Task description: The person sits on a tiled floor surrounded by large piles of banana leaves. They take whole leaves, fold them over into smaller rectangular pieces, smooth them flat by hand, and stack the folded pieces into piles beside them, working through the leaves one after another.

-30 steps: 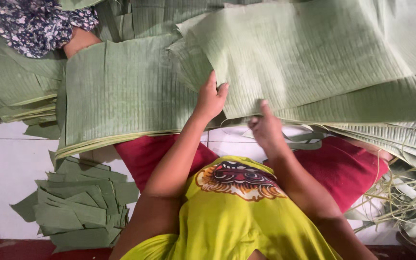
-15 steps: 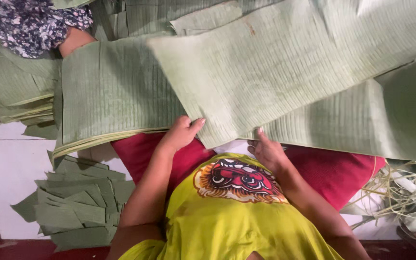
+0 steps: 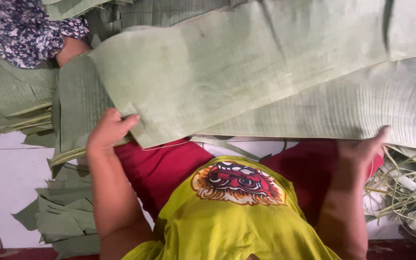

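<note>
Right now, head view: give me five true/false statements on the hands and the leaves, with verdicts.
1. The left hand grips the near corner of the long pale green banana leaf strip. True.
2. The right hand holds a knife. False: no tool shows; it sits at the leaf's edge.
3. A pile of small cut green leaf pieces lies on the white tiled floor. True.
4. The person's shirt is blue. False: the yellow shirt bears a red mask print.
5. The leaf strip is rolled into a tube. False: it is spread flat.
</note>
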